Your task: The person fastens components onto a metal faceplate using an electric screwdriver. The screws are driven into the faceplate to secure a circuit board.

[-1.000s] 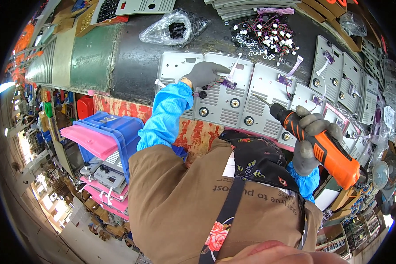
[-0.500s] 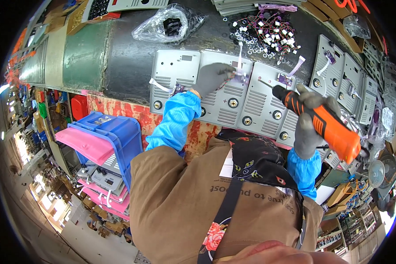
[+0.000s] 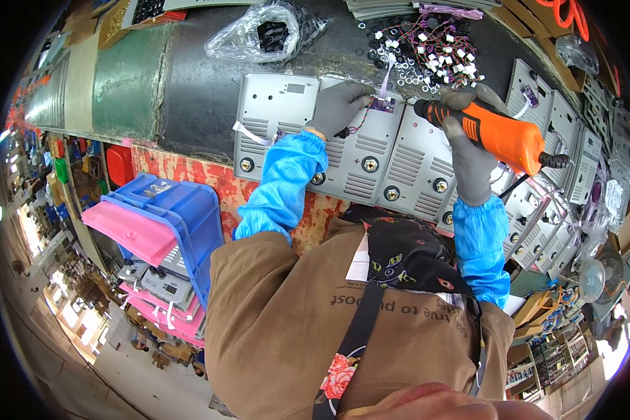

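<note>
My left hand (image 3: 339, 105), in a grey glove with a blue sleeve cover, presses on a grey metal panel (image 3: 357, 157) and pinches a small purple circuit board (image 3: 383, 105) with thin wires against it. My right hand (image 3: 469, 164), also gloved, grips an orange electric screwdriver (image 3: 493, 133). Its black tip points left, close to the purple board. Another grey panel (image 3: 276, 115) lies to the left of the one under my hand.
More grey panels (image 3: 560, 140) line the bench to the right. A heap of small white connectors with wires (image 3: 434, 45) and a clear bag of black parts (image 3: 269, 35) lie farther back. A blue and pink crate (image 3: 154, 224) stands at lower left.
My right hand has swung the screwdriver up and left, from the lower right panels to beside the purple board. My left hand has stayed on the panel by that board.
</note>
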Demonstrator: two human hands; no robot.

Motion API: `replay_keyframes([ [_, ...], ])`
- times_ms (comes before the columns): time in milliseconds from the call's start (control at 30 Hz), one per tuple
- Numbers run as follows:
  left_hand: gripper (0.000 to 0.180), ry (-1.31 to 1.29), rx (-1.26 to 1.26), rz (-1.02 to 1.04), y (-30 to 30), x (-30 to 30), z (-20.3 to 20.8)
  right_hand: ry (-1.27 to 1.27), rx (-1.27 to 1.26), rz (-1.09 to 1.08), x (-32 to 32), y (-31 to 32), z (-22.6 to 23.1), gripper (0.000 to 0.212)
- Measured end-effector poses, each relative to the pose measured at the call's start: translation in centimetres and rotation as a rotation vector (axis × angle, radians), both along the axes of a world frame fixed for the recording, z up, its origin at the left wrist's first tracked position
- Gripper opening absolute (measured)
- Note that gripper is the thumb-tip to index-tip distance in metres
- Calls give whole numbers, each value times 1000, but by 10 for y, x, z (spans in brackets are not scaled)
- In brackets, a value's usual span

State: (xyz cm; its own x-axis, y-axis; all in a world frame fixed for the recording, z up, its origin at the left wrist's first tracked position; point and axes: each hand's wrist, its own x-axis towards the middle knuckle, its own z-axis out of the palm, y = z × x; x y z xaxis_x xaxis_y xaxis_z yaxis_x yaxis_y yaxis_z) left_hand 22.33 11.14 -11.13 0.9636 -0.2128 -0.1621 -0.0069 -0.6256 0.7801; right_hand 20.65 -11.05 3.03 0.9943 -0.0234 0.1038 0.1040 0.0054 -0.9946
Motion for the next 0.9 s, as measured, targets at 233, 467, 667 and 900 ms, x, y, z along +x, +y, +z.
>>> replay_keyframes([
  [233,21,-25,26,8,2,0,-6,34,-123,1,9,6,-3,52],
  [467,21,0,-24,-7,1,1,-5,8,-80,37,11,8,-9,56],
  [667,21,16,1,-13,0,2,-2,2,-148,53,14,5,-12,55],
  [900,25,10,119,-59,1,6,-8,-76,-191,120,27,23,-18,41],
])
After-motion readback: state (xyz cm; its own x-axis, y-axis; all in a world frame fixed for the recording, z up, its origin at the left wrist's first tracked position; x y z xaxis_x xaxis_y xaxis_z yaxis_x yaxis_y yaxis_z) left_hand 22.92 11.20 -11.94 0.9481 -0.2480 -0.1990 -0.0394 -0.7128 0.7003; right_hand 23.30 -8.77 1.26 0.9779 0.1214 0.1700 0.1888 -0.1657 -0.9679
